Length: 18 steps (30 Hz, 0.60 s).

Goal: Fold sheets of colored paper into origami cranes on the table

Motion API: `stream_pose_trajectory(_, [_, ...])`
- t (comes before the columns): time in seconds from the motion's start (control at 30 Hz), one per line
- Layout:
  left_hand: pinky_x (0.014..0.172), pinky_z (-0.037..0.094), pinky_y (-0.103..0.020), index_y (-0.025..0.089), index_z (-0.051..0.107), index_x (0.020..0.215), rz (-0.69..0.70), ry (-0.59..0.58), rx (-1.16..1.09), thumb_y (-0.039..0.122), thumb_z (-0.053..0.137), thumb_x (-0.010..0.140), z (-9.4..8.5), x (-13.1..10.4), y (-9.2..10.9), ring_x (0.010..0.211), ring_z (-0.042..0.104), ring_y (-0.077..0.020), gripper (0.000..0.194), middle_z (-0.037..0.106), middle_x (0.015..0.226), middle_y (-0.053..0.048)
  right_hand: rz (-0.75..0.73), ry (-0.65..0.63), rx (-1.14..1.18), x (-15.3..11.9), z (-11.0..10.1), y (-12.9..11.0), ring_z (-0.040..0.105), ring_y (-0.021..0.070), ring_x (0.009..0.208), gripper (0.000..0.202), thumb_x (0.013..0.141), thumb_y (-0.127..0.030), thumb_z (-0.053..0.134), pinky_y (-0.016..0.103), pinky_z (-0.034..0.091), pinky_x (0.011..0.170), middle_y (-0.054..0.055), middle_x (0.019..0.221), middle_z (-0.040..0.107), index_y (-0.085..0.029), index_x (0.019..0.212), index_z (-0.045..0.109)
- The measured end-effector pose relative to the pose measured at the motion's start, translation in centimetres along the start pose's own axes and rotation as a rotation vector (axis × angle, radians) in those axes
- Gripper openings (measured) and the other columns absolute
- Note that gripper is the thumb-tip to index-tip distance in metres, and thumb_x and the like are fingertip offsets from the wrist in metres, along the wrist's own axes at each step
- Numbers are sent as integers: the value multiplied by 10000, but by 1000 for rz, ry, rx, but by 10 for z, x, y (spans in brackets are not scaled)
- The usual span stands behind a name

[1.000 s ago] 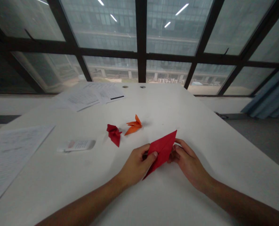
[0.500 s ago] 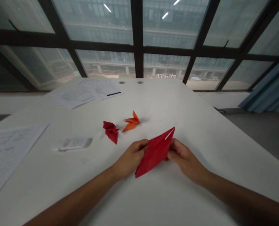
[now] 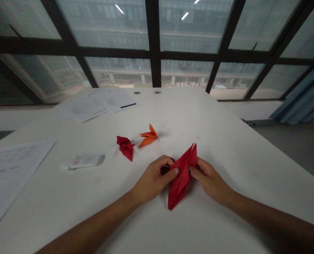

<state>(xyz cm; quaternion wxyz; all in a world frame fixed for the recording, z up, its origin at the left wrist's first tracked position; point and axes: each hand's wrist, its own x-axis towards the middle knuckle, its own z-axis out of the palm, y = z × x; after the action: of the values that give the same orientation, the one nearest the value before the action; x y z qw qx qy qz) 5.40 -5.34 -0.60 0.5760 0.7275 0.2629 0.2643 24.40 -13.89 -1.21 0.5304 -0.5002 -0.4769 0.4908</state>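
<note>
A red folded paper (image 3: 182,180), long and diamond-shaped with a split at its far tip, is held just over the table between both hands. My left hand (image 3: 157,178) pinches its left edge, thumb lying on top and the other fingers behind. On the opposite edge, my right hand (image 3: 209,178) grips the paper with its thumb near the middle crease; its other fingertips are partly hidden. Beyond my left hand lie a red origami piece (image 3: 125,147) and an orange origami piece (image 3: 148,137), close together on the white table (image 3: 125,225).
A small plastic packet with a printed label (image 3: 84,161) lies to the left. A printed sheet (image 3: 11,173) is at the left edge, and more papers (image 3: 93,104) are spread farther back. Windows (image 3: 117,70) stand behind the table; a blue curtain (image 3: 302,98) hangs at right.
The red paper has turned more upright, and its face now shows a crease and opened layers. My left thumb has moved onto its front, and my right thumb is now on it too.
</note>
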Motion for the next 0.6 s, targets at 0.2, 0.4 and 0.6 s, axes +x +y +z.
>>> stream_pose_trajectory(0.2, [637,398,-247,156,639,811,-97,70,-25,499,560,962,-1,2,-2,672,478,-134,383,551,728,7,10,7,18,1,0,3,610,173,804,140,833,-164,602,307,479,766,-12,855,676,-218,959,630])
stream_pose_trajectory(0.4, [572,362,-232,159,610,767,-180,128,-80,535,603,917,-2,3,-3,621,435,-119,405,521,674,21,41,-12,78,1,0,0,618,172,799,199,762,-119,558,306,472,747,-8,856,675,-227,926,586])
stream_pose_trajectory(0.6, [624,421,-252,170,600,873,-141,69,-53,446,587,941,-2,3,-7,677,509,-140,284,571,750,2,39,-8,106,2,3,-3,602,162,778,214,734,-112,559,296,462,721,-15,825,655,-229,912,577])
